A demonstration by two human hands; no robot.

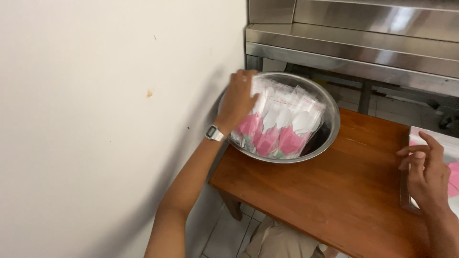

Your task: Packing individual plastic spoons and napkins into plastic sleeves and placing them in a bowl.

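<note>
- We see bright, even daylight across the pale wall (pixel 95 95).
- A soft shadow of the left arm falls on that wall, just beside the steel bowl (pixel 330 129).
- Glare streaks the steel shelf (pixel 354 43) above the bowl.
- The left hand (pixel 237 102) looks slightly motion-blurred.

The left hand (pixel 237 101), a watch (pixel 214 133) on its wrist, rested on clear packets of white spoons and pink napkins (pixel 279 122) standing in a steel bowl (pixel 330 131) on the wooden surface (pixel 325 191). The right hand (pixel 425 174) touched a white tray (pixel 413 138) at the surface's right edge, fingers (pixel 411 152) curled.
</note>
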